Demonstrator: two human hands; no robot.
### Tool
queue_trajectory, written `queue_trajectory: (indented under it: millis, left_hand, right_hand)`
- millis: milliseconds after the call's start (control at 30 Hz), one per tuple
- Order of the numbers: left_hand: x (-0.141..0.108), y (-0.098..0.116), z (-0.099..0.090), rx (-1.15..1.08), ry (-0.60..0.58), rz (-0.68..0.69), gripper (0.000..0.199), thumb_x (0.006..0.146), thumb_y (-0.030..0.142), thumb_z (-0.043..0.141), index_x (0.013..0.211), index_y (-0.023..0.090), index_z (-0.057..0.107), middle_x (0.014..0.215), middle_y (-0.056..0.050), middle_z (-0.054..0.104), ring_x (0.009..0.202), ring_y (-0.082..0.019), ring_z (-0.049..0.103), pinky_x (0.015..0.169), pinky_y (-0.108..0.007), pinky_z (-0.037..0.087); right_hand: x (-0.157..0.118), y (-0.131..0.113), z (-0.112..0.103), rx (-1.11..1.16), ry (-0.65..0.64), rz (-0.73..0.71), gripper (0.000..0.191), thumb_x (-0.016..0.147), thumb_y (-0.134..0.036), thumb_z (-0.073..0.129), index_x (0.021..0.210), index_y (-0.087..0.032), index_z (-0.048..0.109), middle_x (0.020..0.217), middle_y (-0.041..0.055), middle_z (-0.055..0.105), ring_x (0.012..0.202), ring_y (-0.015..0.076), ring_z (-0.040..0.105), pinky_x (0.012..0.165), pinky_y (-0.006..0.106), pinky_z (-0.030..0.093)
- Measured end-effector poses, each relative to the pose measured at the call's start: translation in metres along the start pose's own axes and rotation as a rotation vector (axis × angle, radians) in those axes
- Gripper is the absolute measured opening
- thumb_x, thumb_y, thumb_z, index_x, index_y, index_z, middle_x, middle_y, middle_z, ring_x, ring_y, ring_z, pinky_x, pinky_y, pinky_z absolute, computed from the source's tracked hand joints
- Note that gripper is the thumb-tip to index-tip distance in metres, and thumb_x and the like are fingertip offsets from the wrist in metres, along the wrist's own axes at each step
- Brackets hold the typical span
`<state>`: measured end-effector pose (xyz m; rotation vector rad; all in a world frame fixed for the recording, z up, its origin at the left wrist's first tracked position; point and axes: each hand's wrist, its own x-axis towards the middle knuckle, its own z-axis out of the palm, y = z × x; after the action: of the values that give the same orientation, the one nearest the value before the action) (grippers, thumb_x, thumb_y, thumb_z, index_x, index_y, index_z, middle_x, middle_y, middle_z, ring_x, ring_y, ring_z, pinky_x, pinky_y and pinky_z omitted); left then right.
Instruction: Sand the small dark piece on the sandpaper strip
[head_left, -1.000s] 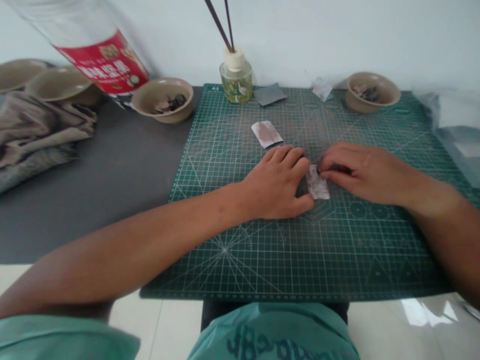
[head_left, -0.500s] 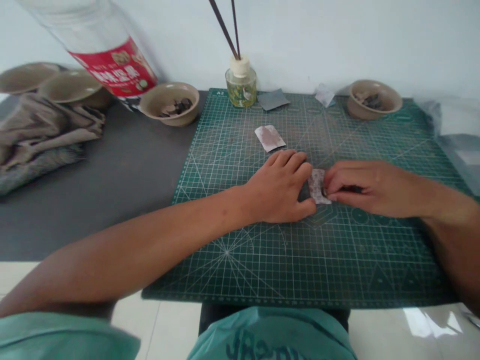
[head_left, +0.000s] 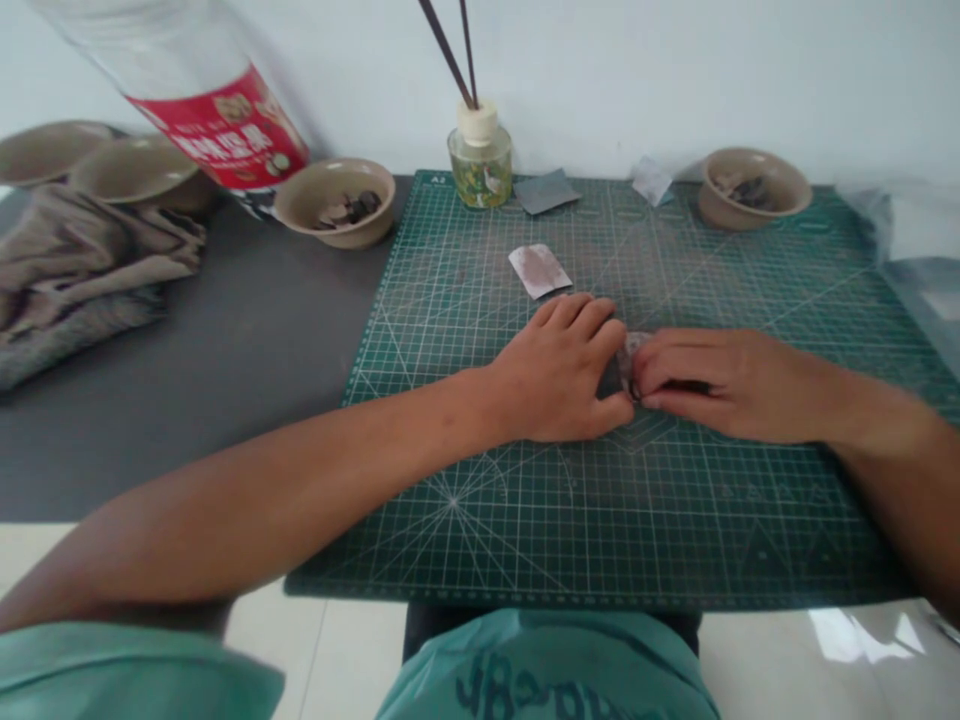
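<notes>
1. Stained paper slip (head_left: 634, 345) lies flat on the green cutting mat (head_left: 750, 520), between my two hands and mostly covered by them; only a pale corner shows.
2. My right grip (head_left: 720, 385) has its fingers and thumb drawn together on the slip. I cannot tell whether they pinch the paper alone or a dark bit (head_left: 675, 386) with it.
3. My left grip (head_left: 559, 370) rests on the mat with its fingers and thumb apart, its fingertips and thumb just beside the slip. Something dark (head_left: 609, 378) shows under the hand, too shaded to name, and I cannot tell whether this grip holds anything.
4. If my right grip pulls harder than my left side braces, the slip could skid across the mat or tear, as the paper looks thin and worn.
5. If my fingers loosen, any small dark bit could drop and roll under my palm, out of sight.
6. A sweep of my left arm could knock the second stained slip (head_left: 540, 271), which lies near my fingers.
7. Further off, a grey abrasive sheet (head_left: 546, 192) and a tan bowl (head_left: 754, 190) of dark fragments sit along the mat's far edge, while another tan bowl (head_left: 334, 205) stands on the dark bench (head_left: 225, 350).
</notes>
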<state>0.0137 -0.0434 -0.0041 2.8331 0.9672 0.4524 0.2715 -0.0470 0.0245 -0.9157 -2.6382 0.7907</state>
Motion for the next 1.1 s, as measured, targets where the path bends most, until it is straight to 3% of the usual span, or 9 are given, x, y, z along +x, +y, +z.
queue_trajectory:
  millis: [133, 333, 533, 767, 933, 1100]
  left_hand:
    - [0.0, -0.001, 0.0, 0.005, 0.003, -0.004, 0.047, 0.101, 0.048, 0.059, 0.132, 0.013, 0.063, 0.155, -0.022, 0.061, 0.147, -0.04, 0.053, 0.127, -0.056, 0.041]
    - [0.0, 0.0, 0.001, 0.012, 0.001, 0.005, 0.049, 0.101, 0.05, 0.059, 0.133, 0.013, 0.063, 0.155, -0.022, 0.062, 0.147, -0.04, 0.053, 0.126, -0.055, 0.042]
    - [0.0, -0.002, 0.002, 0.011, 0.008, 0.003, 0.05, 0.101, 0.048, 0.058, 0.133, 0.011, 0.063, 0.155, -0.023, 0.062, 0.147, -0.041, 0.053, 0.128, -0.057, 0.041]
    - [0.0, -0.001, 0.001, 0.01, -0.004, 0.006, 0.051, 0.102, 0.049, 0.058, 0.134, 0.011, 0.063, 0.156, -0.022, 0.061, 0.148, -0.041, 0.053, 0.128, -0.055, 0.041]
    - [0.0, -0.001, 0.002, 0.005, 0.011, 0.001, 0.049, 0.101, 0.047, 0.06, 0.134, 0.012, 0.063, 0.156, -0.023, 0.061, 0.149, -0.041, 0.052, 0.128, -0.057, 0.041]
    - [0.0, -0.001, 0.001, 0.005, -0.001, 0.01, 0.05, 0.101, 0.048, 0.06, 0.134, 0.011, 0.063, 0.156, -0.023, 0.061, 0.147, -0.041, 0.053, 0.128, -0.056, 0.042]
  right_hand:
    - [0.007, 0.005, 0.0, -0.124, 0.141, 0.049, 0.015, 0.105, -0.036, 0.062, 0.099, -0.029, 0.074, 0.104, 0.0064, 0.076, 0.096, 0.029, 0.073, 0.085, 0.044, 0.055]
    - [-0.001, 0.005, -0.007, -0.047, 0.021, 0.018, 0.015, 0.106, -0.037, 0.063, 0.097, -0.03, 0.074, 0.098, 0.0045, 0.076, 0.085, 0.0254, 0.072, 0.077, 0.041, 0.054]
    - [0.009, 0.005, 0.001, -0.127, 0.16, 0.068, 0.014, 0.103, -0.035, 0.064, 0.097, -0.026, 0.074, 0.102, 0.0061, 0.074, 0.092, 0.0273, 0.071, 0.082, 0.042, 0.053]
    - [0.001, 0.002, -0.002, 0.006, 0.01, 0.039, 0.015, 0.105, -0.039, 0.066, 0.097, -0.029, 0.073, 0.097, 0.003, 0.074, 0.083, 0.0236, 0.071, 0.076, 0.038, 0.053]
    - [0.006, 0.008, -0.001, -0.139, 0.179, 0.088, 0.012, 0.103, -0.035, 0.064, 0.097, -0.029, 0.073, 0.101, 0.0057, 0.074, 0.093, 0.0286, 0.071, 0.084, 0.044, 0.054]
    - [0.0, 0.006, -0.005, -0.071, 0.038, 0.039, 0.014, 0.105, -0.036, 0.063, 0.098, -0.03, 0.073, 0.097, 0.0036, 0.074, 0.084, 0.0251, 0.071, 0.076, 0.041, 0.054]
